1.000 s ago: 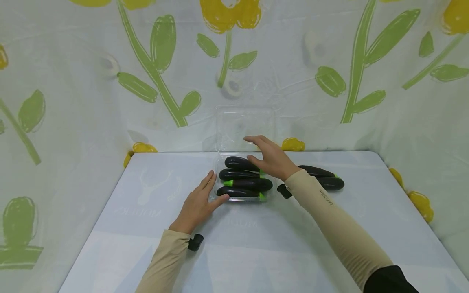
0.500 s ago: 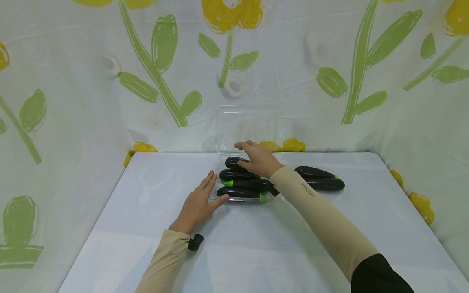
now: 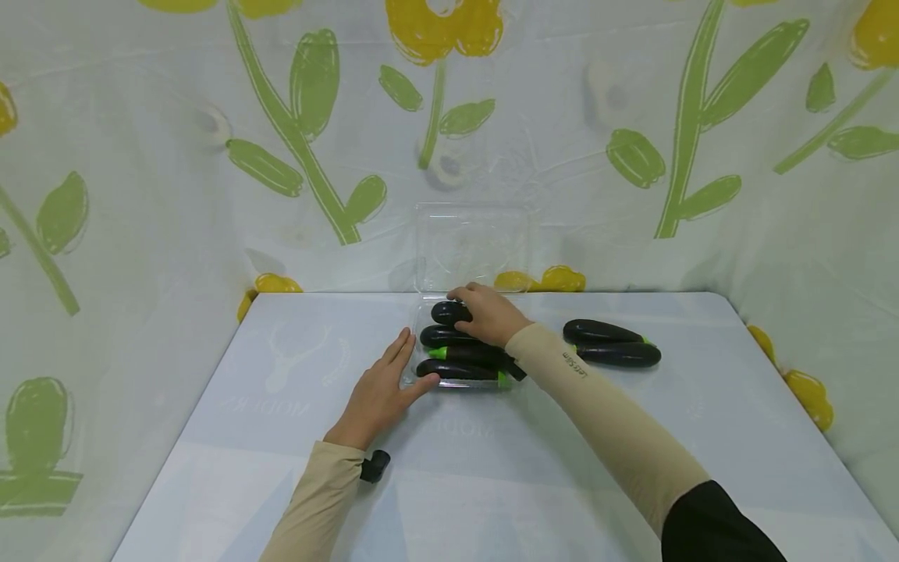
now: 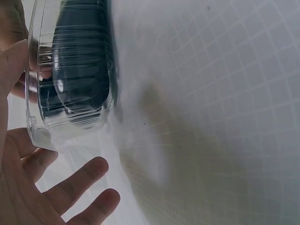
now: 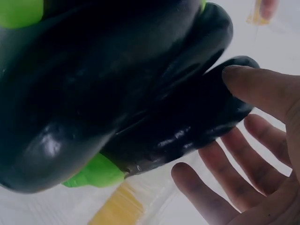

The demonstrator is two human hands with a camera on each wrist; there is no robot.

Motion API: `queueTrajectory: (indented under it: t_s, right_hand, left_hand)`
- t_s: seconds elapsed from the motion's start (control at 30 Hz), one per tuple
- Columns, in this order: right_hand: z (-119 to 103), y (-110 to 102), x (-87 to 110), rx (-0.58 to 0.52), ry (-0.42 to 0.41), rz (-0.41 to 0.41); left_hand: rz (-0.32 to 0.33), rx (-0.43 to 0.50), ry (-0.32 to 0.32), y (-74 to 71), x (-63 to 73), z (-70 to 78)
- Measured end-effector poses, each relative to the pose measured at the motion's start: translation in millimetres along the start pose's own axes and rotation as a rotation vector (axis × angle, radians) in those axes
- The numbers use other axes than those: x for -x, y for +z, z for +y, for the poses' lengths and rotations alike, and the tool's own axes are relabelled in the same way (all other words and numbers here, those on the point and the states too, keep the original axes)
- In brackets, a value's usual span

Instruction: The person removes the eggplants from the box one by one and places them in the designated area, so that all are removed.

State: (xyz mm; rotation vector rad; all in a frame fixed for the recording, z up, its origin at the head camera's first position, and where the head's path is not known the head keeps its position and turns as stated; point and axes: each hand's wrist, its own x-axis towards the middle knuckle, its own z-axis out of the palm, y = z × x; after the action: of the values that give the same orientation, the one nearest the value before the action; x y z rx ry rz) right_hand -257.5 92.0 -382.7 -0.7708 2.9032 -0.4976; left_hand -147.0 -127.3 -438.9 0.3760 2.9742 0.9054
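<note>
Fingers [image 5: 199, 193] of my right hand [image 3: 494, 316] are gripping the rearmost black oblong eggplant [image 3: 448, 313] against my thumb [image 5: 265, 89] in the clear rectangular plastic box [image 3: 458, 383]; its long axis is running parallel to the white tabletop's [image 3: 492, 484] far edge. My left hand [image 3: 377, 400] (straight-fingered, farther away) is touching the box.

The beige right sleeve [image 3: 607, 421] bears dark lettering [image 3: 575, 364], perhaps "LetsSlim".

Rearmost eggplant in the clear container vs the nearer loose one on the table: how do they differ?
Place: the rearmost eggplant lies in the clear container; the nearer loose eggplant lies on the table.
Contact: the right hand grips the rearmost eggplant; no hand touches the nearer loose eggplant.
Shared: both are dark and glossy.
</note>
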Motion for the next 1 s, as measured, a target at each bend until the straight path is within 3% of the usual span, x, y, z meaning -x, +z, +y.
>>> queueTrajectory:
  t_s: [0.5,1.0]
  right_hand:
    - [-0.2,-0.6,4.3,0.085,-0.106,0.069]
    - [-9.5,-12.9,16.2,0.020,-0.156,0.135]
  left_hand:
    - [0.004,-0.014,0.013,4.5,-2.5,-0.9]
    - [0.006,0.000,-0.005,3.4,-2.3,-0.2]
